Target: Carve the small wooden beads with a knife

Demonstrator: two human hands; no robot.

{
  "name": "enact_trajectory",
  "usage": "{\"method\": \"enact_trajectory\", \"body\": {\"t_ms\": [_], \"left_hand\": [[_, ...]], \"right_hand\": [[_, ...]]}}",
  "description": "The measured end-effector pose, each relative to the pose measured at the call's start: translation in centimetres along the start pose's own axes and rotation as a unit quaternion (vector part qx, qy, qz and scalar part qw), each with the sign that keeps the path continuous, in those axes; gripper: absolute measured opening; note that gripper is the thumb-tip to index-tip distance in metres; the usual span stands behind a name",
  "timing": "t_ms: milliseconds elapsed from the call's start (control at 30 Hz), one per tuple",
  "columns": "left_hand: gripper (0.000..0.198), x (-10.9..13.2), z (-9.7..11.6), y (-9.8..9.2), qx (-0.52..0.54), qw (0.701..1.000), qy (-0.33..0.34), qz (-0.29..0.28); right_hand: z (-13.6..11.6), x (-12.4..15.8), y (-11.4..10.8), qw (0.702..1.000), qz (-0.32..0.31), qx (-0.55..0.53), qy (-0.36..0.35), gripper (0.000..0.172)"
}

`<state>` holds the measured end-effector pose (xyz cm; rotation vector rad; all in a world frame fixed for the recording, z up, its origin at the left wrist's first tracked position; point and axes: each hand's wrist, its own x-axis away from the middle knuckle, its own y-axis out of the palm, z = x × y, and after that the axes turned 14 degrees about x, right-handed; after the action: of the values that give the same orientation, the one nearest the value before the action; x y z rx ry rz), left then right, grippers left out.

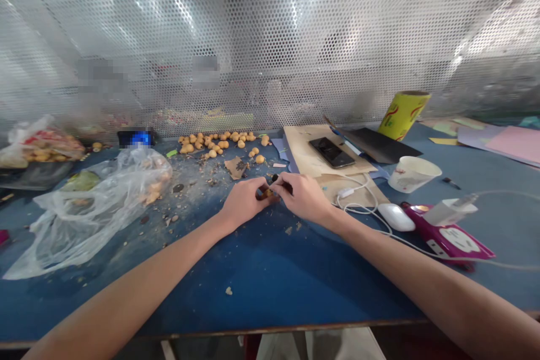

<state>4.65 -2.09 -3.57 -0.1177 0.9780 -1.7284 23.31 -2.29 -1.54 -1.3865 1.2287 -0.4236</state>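
Observation:
Above the middle of the blue table, my left hand (pixel 248 198) and my right hand (pixel 304 197) meet with fingers bent. Between the fingertips is a small yellow-brown longan (pixel 270 196), mostly hidden by the fingers. Both hands are closed in a pinch around it. A dark round spot shows just behind the right fingertips; I cannot make out what it is. Beyond the hands lies a loose group of longans (pixel 215 143), with one single longan (pixel 260 159) nearer. A torn brown scrap (pixel 234 167) sits close to that one.
At left are a crumpled clear plastic bag (pixel 97 202) and another fruit bag (pixel 46 146). Peel bits and crumbs litter the left-centre. To the right are a phone (pixel 331 152), paper cup (pixel 413 173), white earbud case (pixel 396 217), magenta power strip (pixel 451 236) and cables. A perforated metal screen (pixel 270 39) stands behind.

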Motion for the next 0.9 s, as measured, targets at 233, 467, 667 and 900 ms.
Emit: {"method": "enact_trajectory", "body": {"t_ms": [233, 467, 667, 900], "left_hand": [[0.025, 0.0, -0.05, 0.04, 0.001, 1.0, 0.009, 0.001], [0.021, 0.02, 0.18, 0.02, 0.001, 1.0, 0.001, 0.0], [0.021, 0.02, 0.13, 0.01, -0.001, 1.0, 0.008, 0.003], [0.024, 0.06, 0.06, -0.03, -0.004, 1.0, 0.006, 0.0]], "right_hand": [[0.0, 0.0, 0.02, 1.0, -0.011, 0.008, 0.007, 0.013], [0.14, 0.08, 0.33, 1.0, -0.01, 0.017, 0.008, 0.014], [0.09, 0.17, 0.41, 1.0, -0.01, 0.012, 0.011, 0.013], [0.06, 0.03, 0.24, 1.0, -0.011, 0.023, 0.011, 0.014]]}}
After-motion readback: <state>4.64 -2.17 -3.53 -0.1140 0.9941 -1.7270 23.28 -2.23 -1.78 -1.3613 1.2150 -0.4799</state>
